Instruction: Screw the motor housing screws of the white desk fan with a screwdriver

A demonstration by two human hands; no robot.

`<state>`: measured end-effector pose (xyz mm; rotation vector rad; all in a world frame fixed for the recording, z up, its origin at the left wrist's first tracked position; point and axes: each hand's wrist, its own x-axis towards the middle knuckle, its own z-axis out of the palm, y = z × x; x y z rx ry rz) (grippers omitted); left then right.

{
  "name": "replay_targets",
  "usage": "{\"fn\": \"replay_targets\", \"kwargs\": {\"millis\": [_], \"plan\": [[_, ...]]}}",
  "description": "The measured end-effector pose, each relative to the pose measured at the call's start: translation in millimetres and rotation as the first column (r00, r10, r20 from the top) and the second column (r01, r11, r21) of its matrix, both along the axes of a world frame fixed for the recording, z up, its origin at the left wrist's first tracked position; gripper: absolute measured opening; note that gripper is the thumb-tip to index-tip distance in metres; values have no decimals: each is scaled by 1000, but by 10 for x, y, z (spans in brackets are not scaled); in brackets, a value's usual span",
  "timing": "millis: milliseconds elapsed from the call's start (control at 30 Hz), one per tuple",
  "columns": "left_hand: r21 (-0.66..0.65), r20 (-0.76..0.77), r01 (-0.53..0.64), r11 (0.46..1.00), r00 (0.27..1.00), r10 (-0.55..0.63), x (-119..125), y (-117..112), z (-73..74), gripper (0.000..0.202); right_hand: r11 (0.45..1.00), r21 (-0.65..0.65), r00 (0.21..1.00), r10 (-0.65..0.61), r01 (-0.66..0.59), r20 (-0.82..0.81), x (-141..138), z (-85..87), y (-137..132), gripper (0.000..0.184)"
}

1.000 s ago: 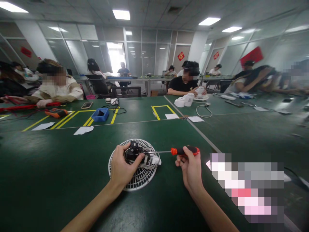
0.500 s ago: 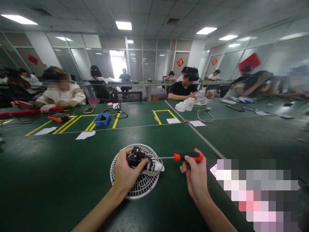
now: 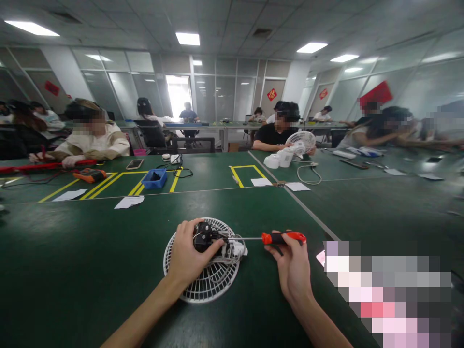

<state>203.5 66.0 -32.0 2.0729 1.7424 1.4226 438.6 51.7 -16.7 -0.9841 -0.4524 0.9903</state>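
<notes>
- Holding the black motor (image 3: 204, 238) over the white grille (image 3: 212, 285) was the left grip (image 3: 188, 253).
- Right of the grille, the right grip (image 3: 294, 266) held the screwdriver (image 3: 267, 238), its shaft (image 3: 250, 238) pointing to the motor.
- The grille was lying on the desk (image 3: 203, 205).

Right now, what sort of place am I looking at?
Probably a shared workshop or training room: people sit around green worktables, and the right hand holds a screwdriver pointed at a black mechanism above a white fan grille.
</notes>
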Motion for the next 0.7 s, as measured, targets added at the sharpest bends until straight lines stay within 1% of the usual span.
{"fn": "replay_targets", "kwargs": {"millis": [67, 200, 267, 400, 567, 633, 700], "plan": [[20, -1, -11, 1000, 1000, 11, -2, 7, -18, 56, 1000, 27, 1000, 14, -13, -26, -2, 20, -17, 39], [35, 32, 19, 999, 999, -20, -5, 12, -36, 57, 1000, -4, 1000, 12, -12, 14, -13, 45, -32, 45], [-3, 57, 32, 999, 998, -32, -1, 3, -32, 59, 1000, -8, 999, 4, -3, 46, -18, 40, -28, 48], [-96, 101, 21, 995, 995, -11, 10, -26, -7, 61, 1000, 7, 996, -5, 4, 94, -15, 19, -17, 56], [-126, 106, 9, 992, 994, 5, 11, -34, 12, 62, 1000, -26, 995, 12, -9, 96, 12, 3, -7, 75], [-134, 104, 8, 991, 995, 6, 9, -32, 13, 62, 999, -37, 995, 17, -14, 98, 16, -7, 0, 75], [-136, 98, 9, 991, 995, 4, 6, -31, 10, 62, 998, -49, 994, 33, -28, 102, 17, -18, 4, 68]]}}
